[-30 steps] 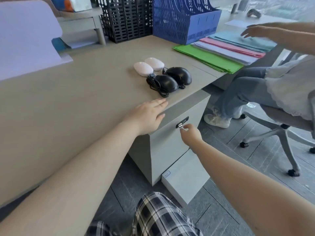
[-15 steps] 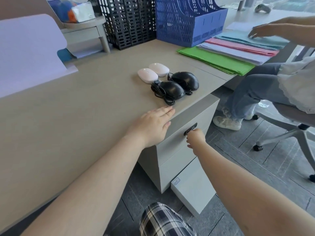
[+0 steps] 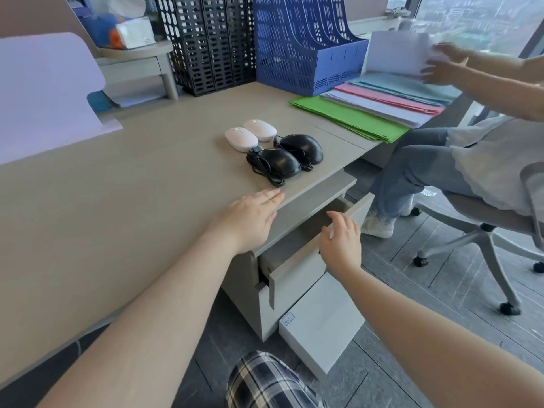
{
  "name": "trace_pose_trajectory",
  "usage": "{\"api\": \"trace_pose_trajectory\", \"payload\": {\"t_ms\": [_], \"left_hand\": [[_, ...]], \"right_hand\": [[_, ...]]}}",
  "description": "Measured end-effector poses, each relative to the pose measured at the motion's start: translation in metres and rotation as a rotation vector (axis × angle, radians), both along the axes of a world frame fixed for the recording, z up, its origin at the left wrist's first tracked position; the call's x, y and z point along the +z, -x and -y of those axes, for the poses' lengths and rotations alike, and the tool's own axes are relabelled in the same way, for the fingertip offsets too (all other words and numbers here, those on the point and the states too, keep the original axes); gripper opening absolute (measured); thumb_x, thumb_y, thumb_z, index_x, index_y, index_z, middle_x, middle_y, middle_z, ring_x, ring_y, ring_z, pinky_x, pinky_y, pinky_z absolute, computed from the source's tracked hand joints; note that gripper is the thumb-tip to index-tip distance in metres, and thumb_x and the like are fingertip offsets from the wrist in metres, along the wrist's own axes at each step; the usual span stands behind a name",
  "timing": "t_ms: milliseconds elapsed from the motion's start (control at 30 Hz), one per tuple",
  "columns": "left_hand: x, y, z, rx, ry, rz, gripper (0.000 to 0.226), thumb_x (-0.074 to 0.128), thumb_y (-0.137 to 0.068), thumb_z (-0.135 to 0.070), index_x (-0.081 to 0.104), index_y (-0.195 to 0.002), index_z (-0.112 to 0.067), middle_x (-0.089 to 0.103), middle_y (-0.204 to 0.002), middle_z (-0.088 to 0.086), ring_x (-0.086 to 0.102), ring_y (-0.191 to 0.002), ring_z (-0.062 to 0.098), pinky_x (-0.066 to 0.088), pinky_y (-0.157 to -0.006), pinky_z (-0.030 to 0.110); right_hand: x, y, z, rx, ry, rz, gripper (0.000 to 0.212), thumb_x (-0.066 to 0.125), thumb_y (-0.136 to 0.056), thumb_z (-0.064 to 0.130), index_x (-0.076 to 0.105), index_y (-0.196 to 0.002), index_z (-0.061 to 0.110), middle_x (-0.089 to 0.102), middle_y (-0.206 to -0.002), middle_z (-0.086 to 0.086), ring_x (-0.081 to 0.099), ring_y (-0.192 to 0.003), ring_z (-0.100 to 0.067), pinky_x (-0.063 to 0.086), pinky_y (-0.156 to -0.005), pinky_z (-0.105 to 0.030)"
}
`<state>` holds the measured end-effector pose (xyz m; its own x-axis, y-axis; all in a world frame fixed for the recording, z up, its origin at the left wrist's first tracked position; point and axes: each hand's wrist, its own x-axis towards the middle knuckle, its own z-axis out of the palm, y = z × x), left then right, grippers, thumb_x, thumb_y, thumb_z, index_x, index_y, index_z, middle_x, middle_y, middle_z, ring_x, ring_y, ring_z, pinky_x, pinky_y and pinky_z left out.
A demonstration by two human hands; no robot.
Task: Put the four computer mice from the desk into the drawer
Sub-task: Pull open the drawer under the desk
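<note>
Right hand (image 3: 341, 242) fingers (image 3: 338, 220) spread, empty.

- An office, by every sign in view.
- Long beige wood-grain table (image 3: 117, 201) with a grey pedestal drawer unit (image 3: 294, 269) beneath its edge, top drawer pulled partly open.
- Blue perforated plastic file rack (image 3: 303, 54) and black perforated plastic file rack (image 3: 206, 42) standing side by side at the back of the table.
- Fanned stack of green, white, pink and pale teal paper folders (image 3: 368, 110) lying just beside the blue rack.
- Two white oval mice (image 3: 241, 138) and two black corded mice (image 3: 282, 160) grouped near the table edge.
- Grey swivel chair on castors (image 3: 485, 240), occupied by a seated person sorting papers.
- Large window (image 3: 471, 19) at the far right, looking out over buildings from high up.
</note>
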<state>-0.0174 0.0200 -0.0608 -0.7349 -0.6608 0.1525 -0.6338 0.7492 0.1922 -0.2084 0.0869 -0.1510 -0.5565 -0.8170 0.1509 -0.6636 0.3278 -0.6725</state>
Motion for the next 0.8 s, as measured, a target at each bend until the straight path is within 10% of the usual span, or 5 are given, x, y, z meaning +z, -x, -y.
{"api": "trace_pose_trajectory", "payload": {"t_ms": [167,400,800], "left_hand": [[0.001,-0.001,-0.006,0.014,-0.003,0.005,0.049,0.034,-0.099,-0.019,0.026,-0.147,-0.017,0.022,-0.158,-0.003,0.021,-0.145,0.011,0.017,-0.117,0.027],[0.004,-0.004,-0.009,0.047,-0.018,0.006,0.050,0.035,-0.099,-0.022,0.025,-0.148,-0.019,0.020,-0.158,-0.006,0.021,-0.144,0.010,0.018,-0.116,0.027],[0.007,-0.019,-0.035,0.128,-0.010,0.088,0.057,0.035,-0.099,-0.028,0.013,-0.150,-0.019,0.012,-0.160,-0.005,0.011,-0.146,0.009,0.010,-0.118,0.027]], "right_hand": [[0.002,0.003,0.006,0.368,-0.272,-0.329,0.040,0.038,-0.098,0.027,0.058,-0.067,0.012,0.062,-0.078,-0.002,0.057,-0.107,-0.024,0.030,-0.113,-0.038],[0.014,0.013,-0.020,0.356,-0.349,-0.373,0.042,0.039,-0.096,0.030,0.047,-0.060,0.011,0.051,-0.068,-0.004,0.047,-0.075,-0.025,0.038,-0.065,-0.029],[0.026,0.054,-0.109,0.281,-0.499,-0.246,0.043,0.044,-0.093,0.035,0.047,-0.057,0.012,0.059,-0.066,-0.011,0.057,-0.066,-0.030,0.042,-0.058,-0.030]]}}
